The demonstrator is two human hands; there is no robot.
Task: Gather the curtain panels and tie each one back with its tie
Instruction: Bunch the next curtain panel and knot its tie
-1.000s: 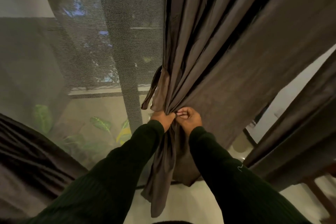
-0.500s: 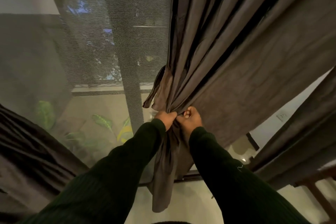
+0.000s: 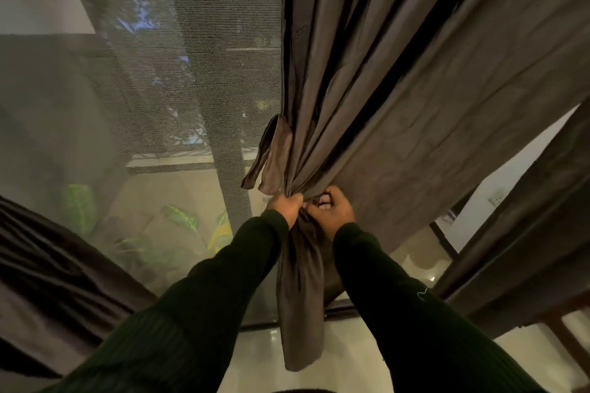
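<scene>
At the far left a second dark curtain panel (image 3: pixel 48 265) crosses the lower corner; no tie is visible on it. Next to it is the mesh window screen (image 3: pixel 143 105), with green plants (image 3: pixel 178 217) behind it.

In the middle, the left hand (image 3: pixel 286 205) is curled around the gathered neck of the brown curtain panel (image 3: pixel 415 89) and grips the cloth from the left side. Just above this hand, at the left edge of the panel, hangs a folded strip of the same cloth, which I judge to be the tie (image 3: pixel 271 156). Its long axis runs nearly straight up and down, and its free lower end lies almost touching the top of the left hand. The right hand (image 3: pixel 332 212) is pressed close against the left one from the right side, with its fingers curled into the folds at the same neck. Whether it also pinches a part of the tie, I cannot tell.

Below the two hands the bunched tail of the panel hangs down to the pale floor (image 3: pixel 255 360). Above them the folds spread up and to the right.

So the tie lies up and left of the grip, on the side of the left hand, which is clearly nearer to it. The right hand could hold the bundle while the left one reaches up for the strip. At the far right another dark panel (image 3: pixel 526 233) hangs ungathered.
</scene>
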